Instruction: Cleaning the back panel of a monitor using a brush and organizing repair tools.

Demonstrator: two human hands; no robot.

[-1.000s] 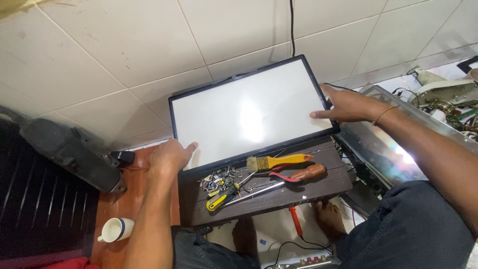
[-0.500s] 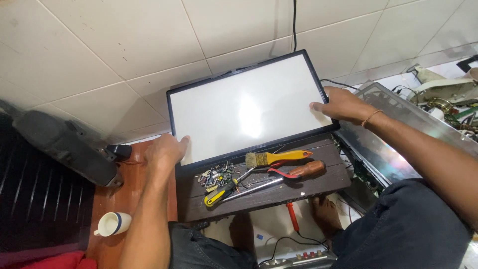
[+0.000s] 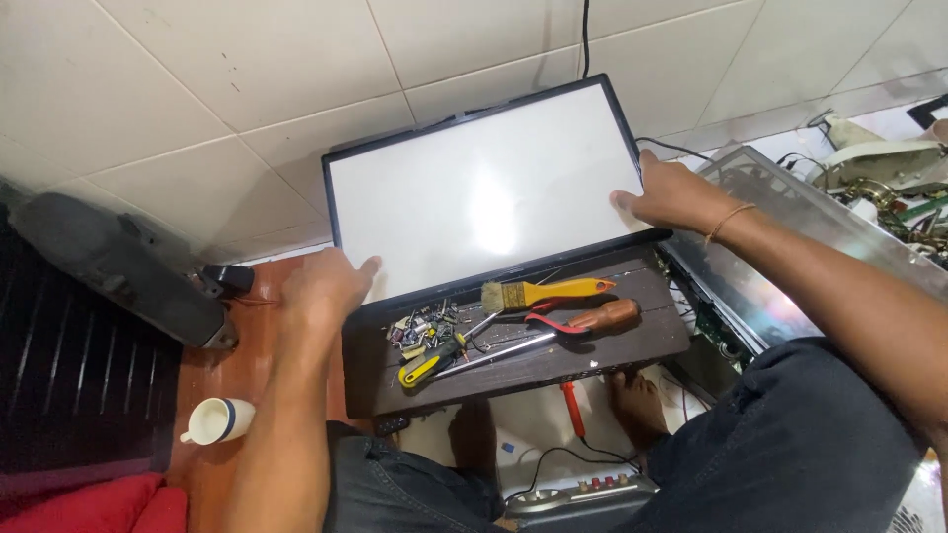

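On dark stool [image 3: 632, 347] — left hand [image 3: 326, 286], right hand [image 3: 671, 192] clamped on white panel [image 3: 484, 197] edges.

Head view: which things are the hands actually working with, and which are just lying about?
In hand:
- flat white panel in a black frame, gripped at its edges by the left hand and right hand

Lying about:
- yellow-handled paintbrush
- yellow-and-black screwdriver
- brown-handled screwdriver
- white cup with a blue band
- dark wooden board
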